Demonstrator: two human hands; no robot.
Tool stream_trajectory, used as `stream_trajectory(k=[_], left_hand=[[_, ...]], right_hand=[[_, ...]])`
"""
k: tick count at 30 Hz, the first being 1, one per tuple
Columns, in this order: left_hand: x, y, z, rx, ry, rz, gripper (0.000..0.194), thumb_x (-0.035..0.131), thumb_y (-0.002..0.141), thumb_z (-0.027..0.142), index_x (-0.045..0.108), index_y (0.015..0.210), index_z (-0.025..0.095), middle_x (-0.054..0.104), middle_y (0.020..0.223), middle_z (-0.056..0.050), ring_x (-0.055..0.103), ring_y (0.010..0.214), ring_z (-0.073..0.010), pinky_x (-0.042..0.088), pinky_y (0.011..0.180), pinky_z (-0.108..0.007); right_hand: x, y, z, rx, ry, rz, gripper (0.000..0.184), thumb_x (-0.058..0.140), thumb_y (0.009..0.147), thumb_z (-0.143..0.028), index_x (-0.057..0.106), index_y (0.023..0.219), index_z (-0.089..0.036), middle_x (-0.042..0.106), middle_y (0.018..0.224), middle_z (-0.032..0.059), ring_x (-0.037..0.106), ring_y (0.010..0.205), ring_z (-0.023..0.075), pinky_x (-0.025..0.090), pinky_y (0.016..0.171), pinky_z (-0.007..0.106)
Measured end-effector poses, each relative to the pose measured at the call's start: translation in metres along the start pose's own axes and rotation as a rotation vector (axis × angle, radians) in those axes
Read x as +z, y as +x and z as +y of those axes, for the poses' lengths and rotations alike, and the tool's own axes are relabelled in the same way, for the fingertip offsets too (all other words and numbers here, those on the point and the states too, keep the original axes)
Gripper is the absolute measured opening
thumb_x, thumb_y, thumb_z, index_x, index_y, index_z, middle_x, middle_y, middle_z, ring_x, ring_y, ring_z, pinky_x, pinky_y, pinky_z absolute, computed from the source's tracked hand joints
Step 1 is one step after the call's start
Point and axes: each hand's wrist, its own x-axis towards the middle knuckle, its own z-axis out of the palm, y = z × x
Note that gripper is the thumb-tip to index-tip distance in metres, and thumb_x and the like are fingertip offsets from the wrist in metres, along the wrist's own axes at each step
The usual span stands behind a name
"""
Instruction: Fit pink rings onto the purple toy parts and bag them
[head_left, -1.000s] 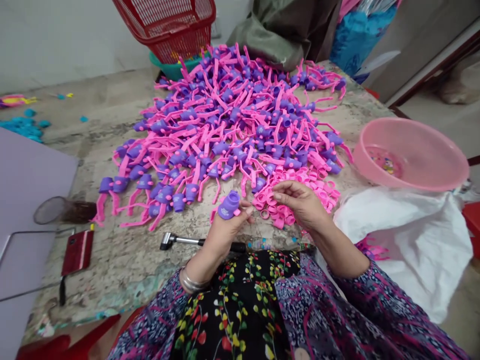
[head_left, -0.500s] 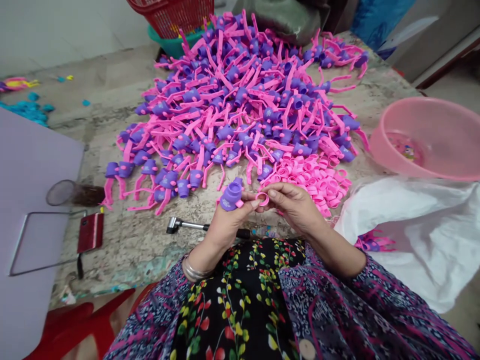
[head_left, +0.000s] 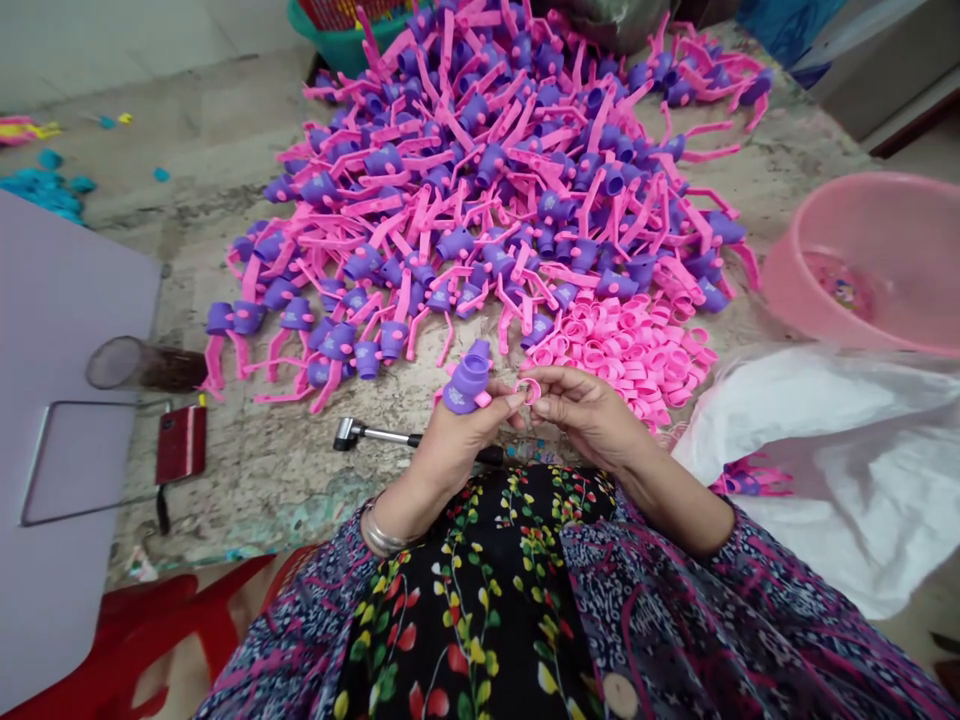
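My left hand [head_left: 459, 437] is closed round a purple doll torso [head_left: 466, 385], whose neck end points up. The fingertips of that hand also touch a small pink ring [head_left: 529, 391]. From the other side my right hand [head_left: 592, 415] pinches the same ring, which is apart from the torso. Just beyond my right hand lies a heap of pink rings [head_left: 622, 350]. Behind both hands spreads a large pile of purple torsos with pink arms [head_left: 480, 190]. A hammer [head_left: 375, 433] with a metal head and black handle lies beside my left hand, its handle partly hidden.
At the right stand a pink basin [head_left: 795, 270] and a white sack [head_left: 877, 480] with torsos inside. On the left are a toppled glass [head_left: 124, 363], a red phone [head_left: 180, 443] and a pale board [head_left: 60, 420]. A teal basin [head_left: 337, 40] sits at the back.
The view has tilted down and shifted slightly. Both hands keep hold of the pink ring, which has turned a little; the torso stays in the left hand.
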Motion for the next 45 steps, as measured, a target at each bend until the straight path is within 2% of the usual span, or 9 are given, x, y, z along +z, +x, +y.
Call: stream_trajectory(k=[4,9,15,21,28,36,41,43,45], left_hand=[[-0.003,-0.002,0.002,0.017,0.004,-0.024,0.020,0.074,0.077,0.034,0.067,0.081,0.016,0.066,0.061,0.000,0.032,0.039,-0.0009,0.017,0.042,-0.019],[-0.005,-0.002,0.006,-0.009,0.069,-0.031,0.019,0.074,0.076,0.034,0.070,0.082,0.016,0.066,0.061,0.000,0.033,0.041,-0.0016,0.019,0.043,-0.019],[-0.002,0.000,0.006,-0.086,0.091,-0.058,0.016,0.071,0.073,0.028,0.067,0.069,0.014,0.067,0.060,-0.002,0.033,0.040,-0.0020,0.016,0.041,-0.020],[0.000,0.003,0.002,-0.154,0.006,0.042,0.012,0.067,0.069,0.023,0.060,0.067,0.014,0.065,0.054,-0.002,0.024,0.037,-0.0013,0.012,0.040,-0.020],[-0.004,0.004,-0.003,-0.070,0.032,0.059,0.015,0.069,0.070,0.025,0.063,0.062,0.015,0.061,0.051,0.001,0.039,0.041,-0.0041,0.026,0.043,-0.020],[-0.016,0.002,-0.009,-0.015,0.181,-0.059,0.022,0.073,0.077,0.036,0.069,0.090,0.019,0.068,0.064,0.000,0.062,0.063,-0.0135,0.046,0.065,-0.028],[-0.022,-0.002,-0.006,-0.019,0.265,-0.175,0.044,0.080,0.067,0.038,0.066,0.104,0.019,0.067,0.074,0.000,0.059,0.069,-0.0149,0.044,0.066,-0.028],[-0.025,-0.002,-0.008,0.002,0.262,-0.253,0.042,0.073,0.072,0.052,0.066,0.097,0.018,0.067,0.075,-0.002,0.054,0.064,-0.0130,0.040,0.060,-0.026],[-0.027,-0.002,-0.012,0.005,0.221,-0.274,0.048,0.054,0.082,0.064,0.065,0.090,0.018,0.066,0.072,-0.003,0.045,0.054,-0.0101,0.034,0.052,-0.026]], right_hand=[[-0.002,0.000,-0.005,0.048,0.009,0.011,0.029,0.087,0.066,-0.027,0.077,0.093,-0.026,0.073,0.084,-0.0027,0.063,0.067,0.0083,0.053,0.065,0.021],[-0.007,-0.001,-0.009,0.111,-0.011,-0.083,0.027,0.084,0.070,-0.027,0.077,0.097,-0.026,0.074,0.091,-0.0015,0.064,0.074,0.0078,0.053,0.068,0.019],[-0.009,-0.002,-0.005,0.159,-0.049,-0.139,0.029,0.079,0.077,-0.034,0.075,0.105,-0.027,0.074,0.088,-0.0024,0.065,0.074,0.0068,0.052,0.075,0.021],[-0.002,-0.002,0.006,-0.039,-0.164,-0.083,0.020,0.071,0.086,-0.032,0.073,0.106,-0.034,0.070,0.093,-0.0033,0.064,0.086,0.0093,0.050,0.085,0.026],[0.005,-0.006,0.012,-0.195,-0.411,-0.046,0.028,0.069,0.087,-0.028,0.070,0.114,-0.036,0.058,0.103,0.0008,0.061,0.090,0.0139,0.052,0.082,0.031],[0.008,-0.008,-0.006,-0.099,-0.109,0.126,0.023,0.080,0.077,-0.031,0.073,0.098,-0.030,0.067,0.090,-0.0018,0.061,0.080,0.0115,0.052,0.079,0.026],[0.014,-0.013,-0.017,0.061,0.053,0.073,0.022,0.081,0.075,-0.033,0.075,0.096,-0.027,0.067,0.081,-0.0024,0.059,0.069,0.0091,0.053,0.071,0.024],[0.015,-0.013,-0.017,0.094,0.093,0.052,0.024,0.081,0.075,-0.033,0.075,0.097,-0.026,0.068,0.079,-0.0026,0.060,0.067,0.0084,0.054,0.069,0.023],[0.015,-0.013,-0.015,0.116,0.112,0.046,0.024,0.082,0.075,-0.033,0.075,0.097,-0.025,0.068,0.079,-0.0024,0.061,0.067,0.0079,0.054,0.067,0.022]])
